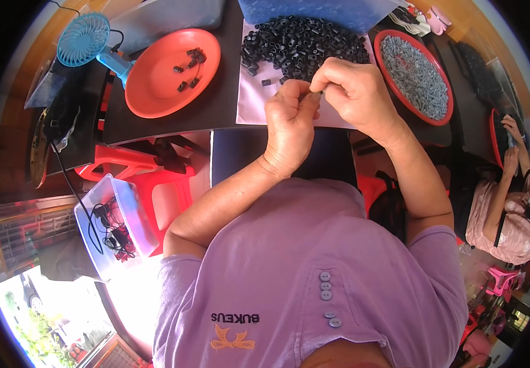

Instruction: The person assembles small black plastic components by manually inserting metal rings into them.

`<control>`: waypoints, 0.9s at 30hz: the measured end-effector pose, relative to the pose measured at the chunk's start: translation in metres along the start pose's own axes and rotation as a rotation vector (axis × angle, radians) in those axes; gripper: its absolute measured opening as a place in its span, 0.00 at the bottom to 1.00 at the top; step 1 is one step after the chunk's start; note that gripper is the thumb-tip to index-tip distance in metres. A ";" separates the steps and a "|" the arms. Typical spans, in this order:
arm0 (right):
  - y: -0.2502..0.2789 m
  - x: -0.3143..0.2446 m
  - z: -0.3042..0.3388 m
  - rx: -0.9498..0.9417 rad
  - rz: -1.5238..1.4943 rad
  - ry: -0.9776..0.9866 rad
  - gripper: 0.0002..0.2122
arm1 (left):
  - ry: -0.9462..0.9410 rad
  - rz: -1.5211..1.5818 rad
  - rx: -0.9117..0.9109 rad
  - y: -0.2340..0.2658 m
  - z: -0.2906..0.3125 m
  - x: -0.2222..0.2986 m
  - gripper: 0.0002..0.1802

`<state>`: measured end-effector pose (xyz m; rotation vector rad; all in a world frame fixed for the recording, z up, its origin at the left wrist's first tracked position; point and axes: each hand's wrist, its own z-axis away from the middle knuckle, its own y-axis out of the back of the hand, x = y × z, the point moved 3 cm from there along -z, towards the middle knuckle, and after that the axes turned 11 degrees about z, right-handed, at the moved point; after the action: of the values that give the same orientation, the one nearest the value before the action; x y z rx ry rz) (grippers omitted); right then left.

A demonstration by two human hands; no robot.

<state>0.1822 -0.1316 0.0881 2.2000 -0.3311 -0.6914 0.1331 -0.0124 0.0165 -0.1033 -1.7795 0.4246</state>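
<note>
Both hands meet over the near part of a pale pink cloth [253, 104]. My left hand [291, 122] is closed, thumb pressed against curled fingers. My right hand [357, 95] pinches at the left fingertips from the right side. A tiny dark bit shows between the fingertips; the fingers hide most of it. Just beyond the hands lies a heap of small black tube-like plastic pieces [302, 46], and one loose black piece [266, 82] sits apart from it. To the right, a red basin [380, 54] is full of grey screw-like parts [415, 80].
An orange-red basin [148, 89] at left holds several dark assembled pieces [190, 67]. Beside it stands a blue fan [84, 40]. Clear plastic bins [320, 11] line the back. A bin of cables [115, 230] is at lower left. Another person [504, 221] works at far right.
</note>
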 end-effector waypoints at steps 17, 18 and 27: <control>-0.005 0.011 0.008 0.026 -0.041 -0.099 0.04 | -0.314 -0.403 0.067 -0.007 -0.009 -0.021 0.06; -0.002 0.015 0.010 0.009 -0.054 -0.076 0.04 | -0.241 -0.337 0.098 -0.011 -0.008 -0.021 0.05; -0.018 0.008 -0.003 -0.049 -0.079 -0.097 0.07 | -0.226 -0.431 0.237 0.002 -0.015 -0.019 0.04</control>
<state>0.1908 -0.1219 0.0733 2.1471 -0.2740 -0.8426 0.1516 -0.0130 0.0012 0.5040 -1.8936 0.3386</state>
